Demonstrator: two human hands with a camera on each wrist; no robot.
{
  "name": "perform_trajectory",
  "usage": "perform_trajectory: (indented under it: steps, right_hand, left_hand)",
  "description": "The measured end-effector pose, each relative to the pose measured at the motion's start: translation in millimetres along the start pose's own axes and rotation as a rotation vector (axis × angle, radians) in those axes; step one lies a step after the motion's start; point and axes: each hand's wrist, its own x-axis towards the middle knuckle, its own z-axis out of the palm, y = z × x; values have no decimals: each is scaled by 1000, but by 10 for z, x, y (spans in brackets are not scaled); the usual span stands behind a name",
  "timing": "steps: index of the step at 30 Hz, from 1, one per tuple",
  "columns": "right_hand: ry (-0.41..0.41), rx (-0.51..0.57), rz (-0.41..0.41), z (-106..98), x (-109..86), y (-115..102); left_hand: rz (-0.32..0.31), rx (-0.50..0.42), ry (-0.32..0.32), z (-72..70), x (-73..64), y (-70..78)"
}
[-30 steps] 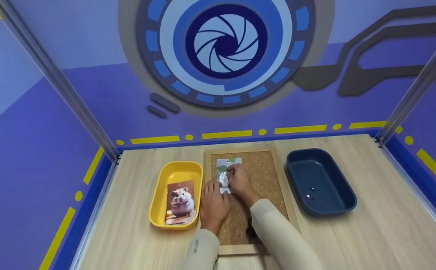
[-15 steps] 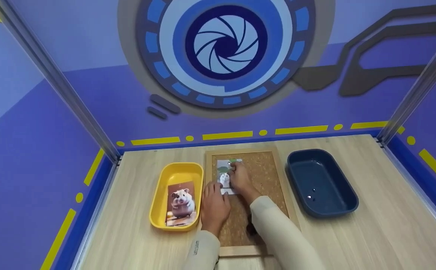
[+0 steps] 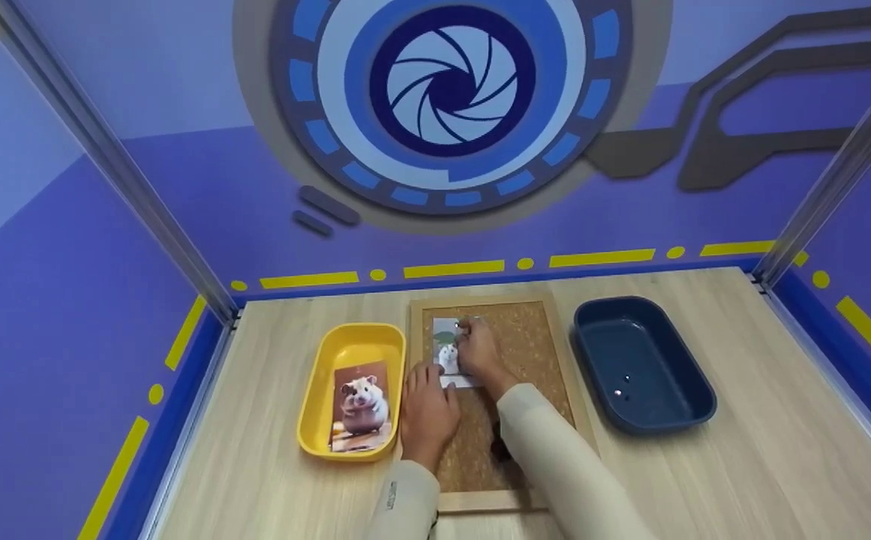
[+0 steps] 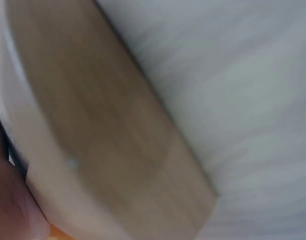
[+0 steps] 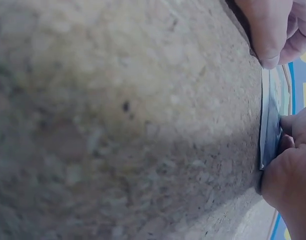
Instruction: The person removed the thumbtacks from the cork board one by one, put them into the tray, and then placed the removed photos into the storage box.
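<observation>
A photo of a white hamster (image 3: 447, 356) lies on the upper left part of a wood-framed corkboard (image 3: 533, 352). Near its top edge a small shiny pin (image 3: 457, 325) shows right beside the right hand's fingertip. My right hand (image 3: 482, 354) covers the photo's right side with bent fingers; I cannot tell whether they pinch anything. The left hand (image 3: 429, 409) rests across the board's left frame, its fingers extended to the photo's lower left corner. In the right wrist view, the left thumb (image 5: 267, 45) and the right hand (image 5: 293, 175) touch the photo (image 5: 270, 125) from opposite ends.
A yellow tray (image 3: 315, 390) left of the board holds a brown hamster photo (image 3: 361, 405). To the right, a dark blue tray (image 3: 683, 360) contains a few small shiny pins (image 3: 618, 393). A patterned wall (image 3: 435, 247) stands behind the wooden table (image 3: 780, 450).
The right hand's fingers have shifted slightly up the photo toward the pin at its top, covering more of the upper right corner. The left hand stays where it was.
</observation>
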Motion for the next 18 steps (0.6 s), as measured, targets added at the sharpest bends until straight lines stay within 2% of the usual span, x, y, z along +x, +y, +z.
perform_trajectory:
  steps: [6, 13, 18]
  right_hand:
    - [38, -15, -47, 9, 36, -7]
    - [28, -8, -43, -5, 62, -17]
    - [1, 5, -22, -24, 82, -25]
  left_hand:
    - [33, -24, 54, 10, -3, -5]
    - [-2, -27, 22, -16, -6, 2]
    - [3, -35, 21, -19, 0, 3]
